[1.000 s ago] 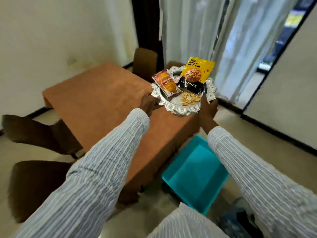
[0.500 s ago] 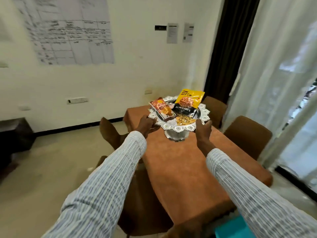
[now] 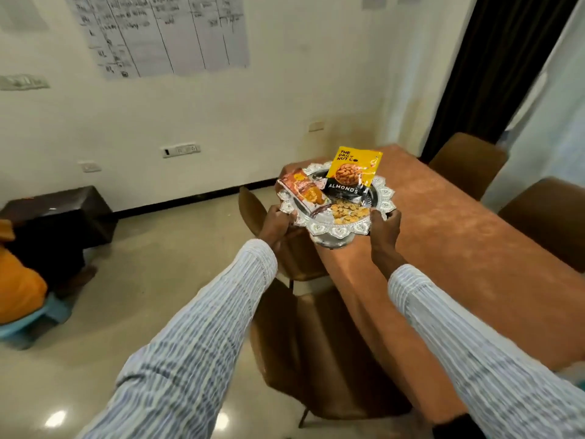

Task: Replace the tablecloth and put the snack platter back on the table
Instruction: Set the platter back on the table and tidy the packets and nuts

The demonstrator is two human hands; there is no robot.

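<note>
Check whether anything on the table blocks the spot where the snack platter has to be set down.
Nothing visible does. Both the left hand and right hand grip the snack platter at the table's near-left edge, and the orange tablecloth beside it shows no objects.

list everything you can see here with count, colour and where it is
platter: 1, silver, held over the near left part of the table
almond packet: 1, yellow and black, back of the platter
snack packet: 1, orange, left side of the platter
loose nuts: a small pile, golden, front of the platter
tablecloth: 1, rust orange, covering the table
chairs: 4 seen, brown, two each side of the table
paper chart: 1, white, on the wall
low cabinet: 1, dark, by the left wall
left hand: grips the platter's left rim
right hand: grips the platter's right rim
</note>
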